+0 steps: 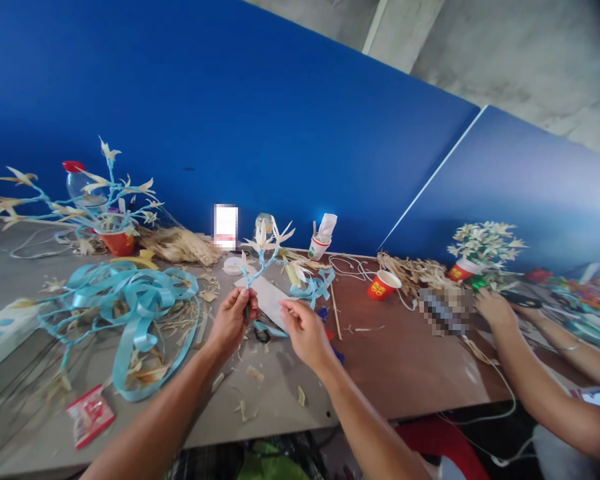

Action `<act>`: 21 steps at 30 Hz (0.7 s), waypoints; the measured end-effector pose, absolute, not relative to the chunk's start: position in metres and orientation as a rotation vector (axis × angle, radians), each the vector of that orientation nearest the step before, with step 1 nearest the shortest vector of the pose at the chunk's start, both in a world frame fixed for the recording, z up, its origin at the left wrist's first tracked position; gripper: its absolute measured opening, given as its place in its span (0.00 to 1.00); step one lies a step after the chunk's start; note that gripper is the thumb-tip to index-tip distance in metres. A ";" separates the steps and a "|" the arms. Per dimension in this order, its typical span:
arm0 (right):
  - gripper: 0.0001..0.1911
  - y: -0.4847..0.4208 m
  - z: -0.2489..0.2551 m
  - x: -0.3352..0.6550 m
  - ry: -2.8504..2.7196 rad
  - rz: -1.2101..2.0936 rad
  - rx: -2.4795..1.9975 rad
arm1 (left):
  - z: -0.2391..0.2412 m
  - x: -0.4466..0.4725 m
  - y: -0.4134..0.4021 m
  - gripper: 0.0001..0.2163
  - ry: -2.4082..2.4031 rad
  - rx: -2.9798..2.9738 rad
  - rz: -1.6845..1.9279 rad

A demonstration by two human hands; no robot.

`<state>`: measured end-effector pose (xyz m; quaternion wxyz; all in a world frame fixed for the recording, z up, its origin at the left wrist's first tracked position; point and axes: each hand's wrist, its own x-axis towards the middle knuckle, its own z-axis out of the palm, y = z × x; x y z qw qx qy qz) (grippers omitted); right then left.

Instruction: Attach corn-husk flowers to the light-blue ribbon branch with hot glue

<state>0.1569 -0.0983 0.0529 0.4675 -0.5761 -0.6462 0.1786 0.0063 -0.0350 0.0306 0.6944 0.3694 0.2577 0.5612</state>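
My left hand [233,320] is closed round the blue-wrapped stem of a small branch with pale straw flowers [266,248], holding it upright above the table [405,373]. My right hand [304,330] is just to the right of it, fingers pinched on a light blue ribbon strand [273,329] that runs back toward the stem. Below the hands lie scissors [260,333] and a white sheet of paper [267,297].
A pile of light blue ribbon [130,300] lies at left, with a finished flower branch in a red cup [117,241] behind it. Red paper cup [383,285], white cup [319,247], straw scraps. Another person's arms [535,373] work at right. A red packet [90,415] lies near the front edge.
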 end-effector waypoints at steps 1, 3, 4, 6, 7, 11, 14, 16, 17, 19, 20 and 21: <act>0.13 -0.087 0.053 0.148 -1.547 0.474 -1.389 | 0.030 0.007 -0.035 0.12 0.573 0.825 1.252; 0.12 -0.068 0.051 0.132 -1.455 0.579 -1.369 | 0.028 0.007 -0.034 0.12 0.581 0.830 1.254; 0.12 -0.061 0.050 0.126 -1.427 0.626 -1.348 | 0.027 0.007 -0.033 0.13 0.591 0.837 1.260; 0.12 -0.053 0.048 0.116 -1.383 0.701 -1.314 | 0.025 0.006 -0.032 0.13 0.626 0.862 1.279; 0.11 -0.051 0.047 0.112 -1.365 0.725 -1.303 | 0.024 0.006 -0.031 0.14 0.649 0.877 1.288; 0.10 -0.049 0.042 0.106 -1.278 0.799 -1.279 | 0.021 0.007 -0.031 0.15 0.735 0.902 1.297; 0.11 -0.048 0.035 0.106 -1.235 0.831 -1.264 | 0.024 0.008 -0.033 0.16 0.769 0.884 1.297; 0.11 -0.047 0.032 0.107 -1.230 0.825 -1.257 | 0.026 0.009 -0.034 0.14 0.766 0.852 1.300; 0.12 -0.047 0.031 0.107 -1.230 0.828 -1.247 | 0.027 0.009 -0.035 0.12 0.761 0.836 1.300; 0.12 -0.047 0.030 0.106 -1.224 0.849 -1.221 | 0.028 0.010 -0.037 0.10 0.763 0.827 1.301; 0.13 -0.048 0.030 0.105 -1.211 0.858 -1.214 | 0.027 0.010 -0.037 0.11 0.779 0.840 1.311; 0.14 -0.048 0.030 0.104 -1.189 0.868 -1.212 | 0.026 0.011 -0.037 0.12 0.804 0.869 1.330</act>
